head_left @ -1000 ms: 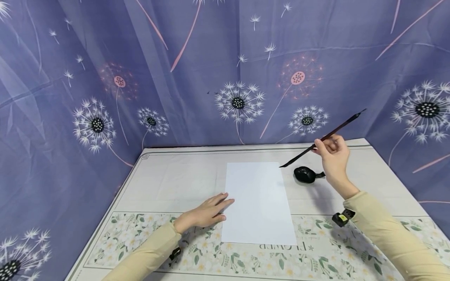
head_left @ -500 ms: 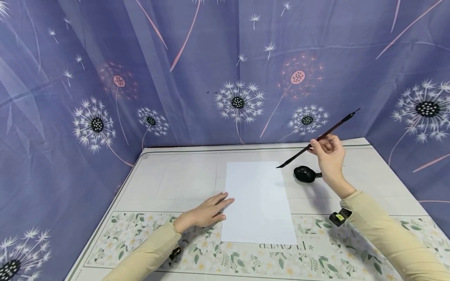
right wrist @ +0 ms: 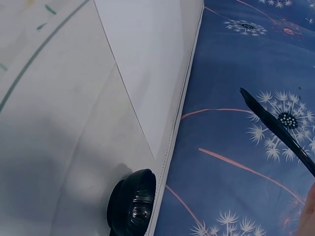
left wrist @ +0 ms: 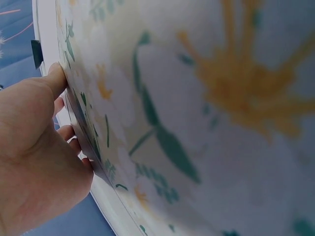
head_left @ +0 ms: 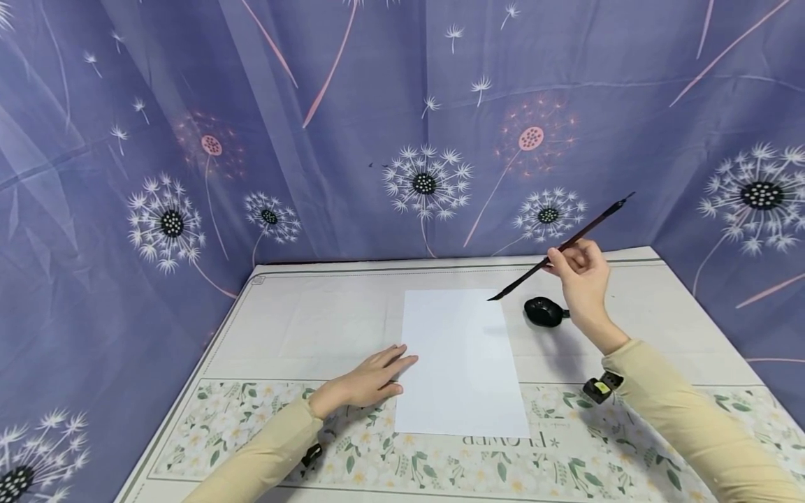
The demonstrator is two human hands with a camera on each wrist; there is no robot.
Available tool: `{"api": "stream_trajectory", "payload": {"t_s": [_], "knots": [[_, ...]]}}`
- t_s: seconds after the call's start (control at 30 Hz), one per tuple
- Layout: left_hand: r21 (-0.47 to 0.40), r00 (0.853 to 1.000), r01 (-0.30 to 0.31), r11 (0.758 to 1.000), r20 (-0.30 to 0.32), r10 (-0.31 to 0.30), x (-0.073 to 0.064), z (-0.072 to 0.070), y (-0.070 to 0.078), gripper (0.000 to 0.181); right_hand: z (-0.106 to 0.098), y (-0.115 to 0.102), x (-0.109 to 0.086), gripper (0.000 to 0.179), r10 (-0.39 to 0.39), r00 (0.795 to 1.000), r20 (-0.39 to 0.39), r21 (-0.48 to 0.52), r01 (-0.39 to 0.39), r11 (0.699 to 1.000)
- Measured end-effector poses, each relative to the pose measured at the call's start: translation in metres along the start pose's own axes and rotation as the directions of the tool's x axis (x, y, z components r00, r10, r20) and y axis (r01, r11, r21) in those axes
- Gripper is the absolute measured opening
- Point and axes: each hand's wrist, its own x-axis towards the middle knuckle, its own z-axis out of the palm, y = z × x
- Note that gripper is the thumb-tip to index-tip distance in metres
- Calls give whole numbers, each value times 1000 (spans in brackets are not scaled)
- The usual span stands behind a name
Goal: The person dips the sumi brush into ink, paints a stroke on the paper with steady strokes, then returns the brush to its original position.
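Note:
A blank white sheet of paper (head_left: 462,370) lies on the table. My left hand (head_left: 371,377) rests at its left edge, fingers spread and fingertips on the paper. In the left wrist view that hand (left wrist: 44,132) presses its thumb against the tabletop. With thumb and fingers my right hand (head_left: 581,279) pinches a dark ink brush (head_left: 553,258) by its middle, tilted, its black tip over the paper's upper right part. The right wrist view shows the brush's dark tip (right wrist: 268,118) raised off the paper. A black ink dish with a short handle (head_left: 544,312) sits below and left of the right hand.
A white tablecloth (head_left: 314,314) with a printed floral band covers the table. Behind and beside it hangs a purple-blue dandelion curtain (head_left: 346,175). A black wrist camera (head_left: 602,386) hangs under the right sleeve.
My right hand has drifted left with the ink brush, so the tip has passed from the paper's right edge to farther over the sheet. The left hand stays in place.

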Motion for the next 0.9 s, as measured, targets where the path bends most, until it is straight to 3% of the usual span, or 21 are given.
{"api": "stream_trajectory", "payload": {"t_s": [0.9], "knots": [[2,1000,-5,1000,-5,5,0,0,1,59,13,7,-7,19,28,998,57,21,-30,999]]}}
